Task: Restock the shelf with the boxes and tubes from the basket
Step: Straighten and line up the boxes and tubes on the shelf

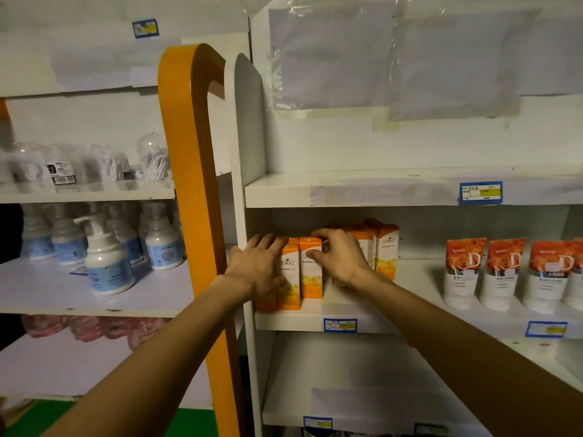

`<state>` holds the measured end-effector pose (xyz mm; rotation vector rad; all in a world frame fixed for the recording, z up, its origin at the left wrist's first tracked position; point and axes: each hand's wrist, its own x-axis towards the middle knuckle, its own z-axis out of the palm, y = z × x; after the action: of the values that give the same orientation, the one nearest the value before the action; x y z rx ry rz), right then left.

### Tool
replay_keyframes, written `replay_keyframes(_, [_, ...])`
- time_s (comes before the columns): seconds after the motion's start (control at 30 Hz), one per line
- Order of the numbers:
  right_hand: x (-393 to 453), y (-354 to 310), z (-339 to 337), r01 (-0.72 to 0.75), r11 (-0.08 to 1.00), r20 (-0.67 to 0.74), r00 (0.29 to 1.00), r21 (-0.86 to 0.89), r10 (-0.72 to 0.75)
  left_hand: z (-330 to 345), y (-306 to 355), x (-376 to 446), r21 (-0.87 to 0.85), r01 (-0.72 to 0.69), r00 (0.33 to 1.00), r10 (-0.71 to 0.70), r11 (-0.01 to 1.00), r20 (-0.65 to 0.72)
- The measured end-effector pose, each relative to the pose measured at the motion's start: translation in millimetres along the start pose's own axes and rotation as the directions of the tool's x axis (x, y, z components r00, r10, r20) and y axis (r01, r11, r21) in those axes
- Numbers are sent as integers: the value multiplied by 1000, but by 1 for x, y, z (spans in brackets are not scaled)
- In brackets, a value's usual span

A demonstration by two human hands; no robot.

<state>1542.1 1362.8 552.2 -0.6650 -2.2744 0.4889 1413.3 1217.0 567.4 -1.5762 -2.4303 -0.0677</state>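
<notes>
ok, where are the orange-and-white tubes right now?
In the head view, the orange-and-white tubes stand upright on the right of the white middle shelf, right of the orange boxes both hands are touching.

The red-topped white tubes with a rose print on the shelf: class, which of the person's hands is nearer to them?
Right. The right hand rests on the orange-and-white boxes, left of the red-topped white tubes; the left hand lies farther left, by the shelf's side panel.

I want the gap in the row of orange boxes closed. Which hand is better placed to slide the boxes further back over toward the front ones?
Probably the right hand: it sits between the front orange boxes and the rear orange boxes. The left hand lies against the front boxes' far left side.
</notes>
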Motion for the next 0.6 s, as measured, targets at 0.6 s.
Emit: replay_keyframes(0.6, [-11,16,-36,127,935,-125,976,-331,-177,-17,15,-6,24,130,986,-127,991,-109])
